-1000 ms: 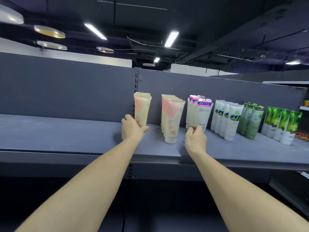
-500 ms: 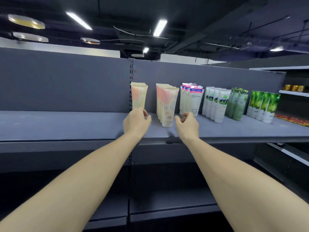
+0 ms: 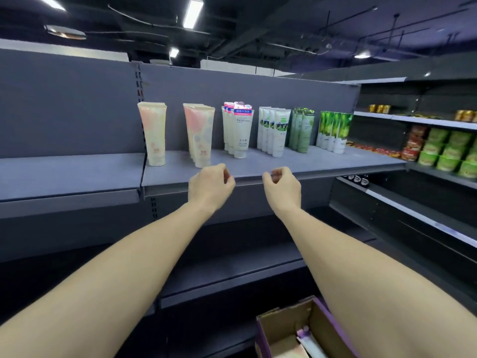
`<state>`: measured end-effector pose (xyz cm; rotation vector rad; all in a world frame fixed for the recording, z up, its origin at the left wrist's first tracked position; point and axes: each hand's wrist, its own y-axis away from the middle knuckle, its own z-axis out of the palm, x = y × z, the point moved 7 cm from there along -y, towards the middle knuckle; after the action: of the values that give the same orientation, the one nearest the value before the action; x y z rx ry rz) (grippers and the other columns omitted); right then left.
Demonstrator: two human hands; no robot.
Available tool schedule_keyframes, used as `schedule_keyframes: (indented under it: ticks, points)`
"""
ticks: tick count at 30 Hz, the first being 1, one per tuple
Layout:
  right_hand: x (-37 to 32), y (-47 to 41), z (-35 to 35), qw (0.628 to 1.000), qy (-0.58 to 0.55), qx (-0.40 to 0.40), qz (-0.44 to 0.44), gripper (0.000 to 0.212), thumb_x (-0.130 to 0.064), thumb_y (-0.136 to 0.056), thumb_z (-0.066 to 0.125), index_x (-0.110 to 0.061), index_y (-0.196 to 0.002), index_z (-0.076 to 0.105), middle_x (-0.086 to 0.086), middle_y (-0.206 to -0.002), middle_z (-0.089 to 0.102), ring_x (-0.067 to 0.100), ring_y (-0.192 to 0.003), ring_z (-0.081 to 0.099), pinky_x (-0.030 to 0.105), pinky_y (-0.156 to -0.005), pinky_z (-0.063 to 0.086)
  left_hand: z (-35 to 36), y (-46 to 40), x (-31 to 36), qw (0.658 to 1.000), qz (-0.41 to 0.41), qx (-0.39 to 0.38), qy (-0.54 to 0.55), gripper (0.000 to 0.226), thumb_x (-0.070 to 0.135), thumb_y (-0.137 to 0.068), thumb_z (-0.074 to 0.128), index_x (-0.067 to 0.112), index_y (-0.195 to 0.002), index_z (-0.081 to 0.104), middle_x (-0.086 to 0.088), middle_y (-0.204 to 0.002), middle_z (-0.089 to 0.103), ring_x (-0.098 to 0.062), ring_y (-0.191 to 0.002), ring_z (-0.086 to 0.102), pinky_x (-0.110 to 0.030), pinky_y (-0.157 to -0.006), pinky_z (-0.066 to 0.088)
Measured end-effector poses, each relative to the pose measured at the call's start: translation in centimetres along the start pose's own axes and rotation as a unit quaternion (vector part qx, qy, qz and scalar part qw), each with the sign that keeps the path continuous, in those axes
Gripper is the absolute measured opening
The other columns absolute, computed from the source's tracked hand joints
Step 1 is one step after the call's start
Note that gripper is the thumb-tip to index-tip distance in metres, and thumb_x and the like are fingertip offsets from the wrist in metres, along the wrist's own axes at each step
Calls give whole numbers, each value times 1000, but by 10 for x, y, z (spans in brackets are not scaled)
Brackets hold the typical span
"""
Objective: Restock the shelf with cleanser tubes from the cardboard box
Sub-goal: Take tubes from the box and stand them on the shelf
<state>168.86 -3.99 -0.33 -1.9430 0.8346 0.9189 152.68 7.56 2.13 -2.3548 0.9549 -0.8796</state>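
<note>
On the grey shelf (image 3: 258,169) stand rows of cleanser tubes: a pale peach row (image 3: 152,136) at the left, a second peach row (image 3: 200,136), white Facial tubes (image 3: 238,133), white-and-green tubes (image 3: 273,131), sage tubes (image 3: 300,130) and bright green tubes (image 3: 334,131). My left hand (image 3: 209,188) and my right hand (image 3: 282,188) hover in front of the shelf edge, both with curled fingers and holding nothing. The open cardboard box (image 3: 296,329), at the bottom, holds more tubes.
A side shelving unit (image 3: 426,122) at the right carries green cups and red packets. Lower grey shelves (image 3: 219,275) run below my arms. The shelf left of the peach tubes is bare.
Both hands have pulled back from the tubes to the shelf's front edge. My left hand let go of the leftmost peach tube. The view dropped and the cardboard box came into sight.
</note>
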Motion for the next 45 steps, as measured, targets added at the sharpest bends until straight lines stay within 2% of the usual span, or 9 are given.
schedule_keyframes:
  ticks: [7, 11, 15, 21, 26, 31, 36, 41, 45]
  points:
    - [86, 20, -71, 999, 4, -28, 43, 31, -43, -92, 56, -21, -114, 57, -9, -99, 62, 10, -87, 60, 30, -74, 50, 59, 53, 94, 997, 62, -52, -15, 18, 32, -93, 49, 19, -96, 62, 6, -91, 67, -20, -85, 62, -30, -71, 43]
    - [148, 38, -103, 995, 21, -61, 78, 35, -44, -91, 57, -21, -117, 57, -10, -98, 61, 12, -90, 60, 29, -74, 47, 108, 104, 126, 993, 48, -112, -13, 17, 30, -92, 48, 20, -93, 61, 7, -85, 67, -17, -77, 61, -31, -68, 48]
    - [200, 57, -119, 989, 25, -97, 109, 41, -44, -89, 61, -18, -120, 54, -6, -101, 62, 14, -93, 60, 29, -78, 46, 153, 151, 138, 982, -3, -187, -21, 14, 26, -89, 48, 22, -90, 61, 5, -84, 68, -19, -76, 62, -31, -68, 49]
    - [266, 81, -121, 979, 23, -136, 149, 47, -42, -84, 69, -18, -121, 53, -4, -102, 63, 16, -96, 61, 27, -81, 44, 202, 199, 143, 969, -39, -240, -39, 16, 30, -89, 51, 22, -96, 63, 1, -100, 68, -23, -92, 62, -30, -72, 44]
    - [321, 97, -114, 967, 42, -159, 194, 51, -39, -81, 72, -17, -123, 53, -3, -103, 62, 17, -98, 60, 27, -80, 43, 248, 222, 136, 952, -41, -299, -45, 22, 30, -89, 53, 22, -107, 62, 1, -105, 66, -23, -96, 61, -31, -75, 47]
    - [378, 108, -103, 948, 84, -191, 242, 46, -31, -80, 73, -18, -118, 52, -5, -98, 63, 17, -100, 61, 26, -79, 43, 313, 248, 121, 923, -58, -380, -25, 23, 28, -86, 53, 21, -107, 60, 0, -104, 67, -25, -95, 62, -33, -74, 49]
    - [431, 121, -85, 925, 116, -220, 286, 50, -30, -80, 76, -15, -121, 52, -9, -90, 58, 14, -91, 58, 24, -79, 41, 379, 278, 101, 892, -82, -445, -5, 27, 26, -87, 54, 18, -113, 59, -4, -114, 66, -27, -105, 61, -34, -82, 49]
    - [478, 136, -63, 905, 128, -240, 326, 53, -24, -81, 75, -11, -126, 51, -8, -89, 55, 14, -90, 56, 21, -79, 40, 427, 308, 79, 857, -110, -504, -18, 31, 27, -90, 54, 16, -119, 56, -6, -117, 63, -29, -107, 60, -34, -79, 46]
    - [517, 151, -47, 884, 139, -257, 364, 52, -26, -81, 75, -14, -126, 50, -5, -100, 59, 19, -101, 60, 24, -80, 41, 455, 338, 57, 823, -142, -548, -44, 33, 20, -89, 54, 16, -121, 55, -9, -122, 60, -30, -112, 58, -34, -83, 46]
